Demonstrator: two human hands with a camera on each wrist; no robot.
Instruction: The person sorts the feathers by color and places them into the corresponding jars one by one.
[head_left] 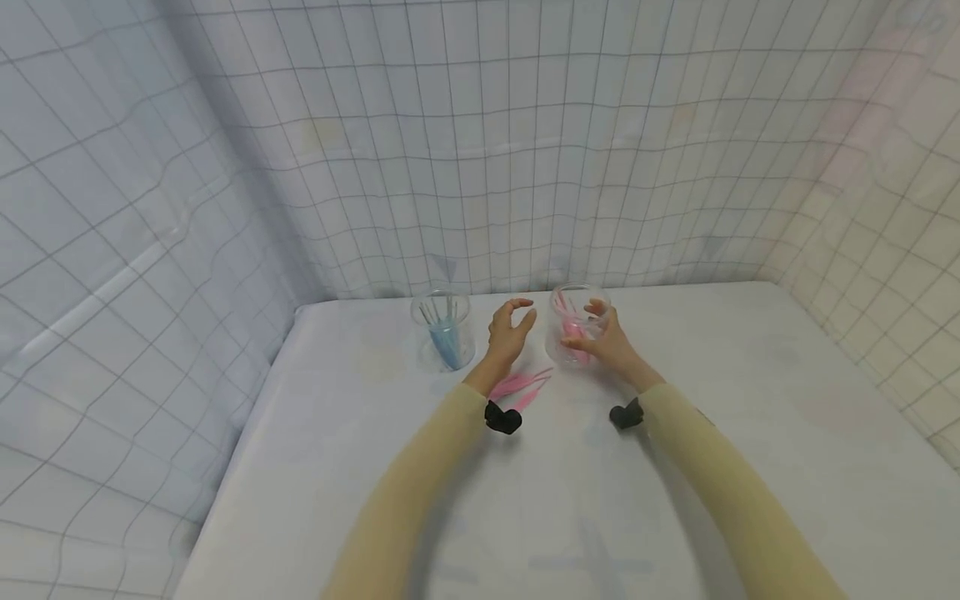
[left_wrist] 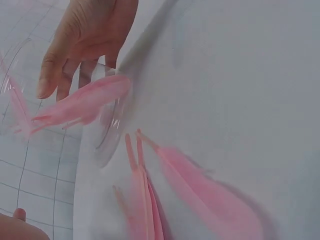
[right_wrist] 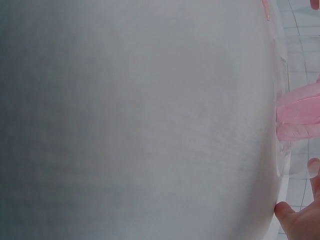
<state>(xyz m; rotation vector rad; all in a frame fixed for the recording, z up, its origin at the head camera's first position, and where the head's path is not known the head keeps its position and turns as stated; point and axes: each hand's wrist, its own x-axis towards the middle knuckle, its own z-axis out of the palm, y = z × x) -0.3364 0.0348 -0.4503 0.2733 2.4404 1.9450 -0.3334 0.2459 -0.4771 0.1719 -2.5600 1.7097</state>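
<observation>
A clear jar (head_left: 557,346) holding pink feathers (left_wrist: 80,102) stands near the far edge of the white table (head_left: 525,517). Around its right side curves my right hand (head_left: 617,346), gripping it with the thumb across the front and fingers at the back. To the left of this jar, my left hand (head_left: 508,333) hovers with thumb and fingers spread apart and nothing between them. Below that hand, several loose pink feathers (left_wrist: 200,192) lie on the table, partly hidden by the left wrist in the head view.
A second clear jar (head_left: 420,350) with blue feathers (head_left: 446,340) stands left of my left hand. Grid-patterned curtains (head_left: 510,167) enclose the table at the back and both sides. Dark wrist mounts (head_left: 503,418) sit on both sleeves.
</observation>
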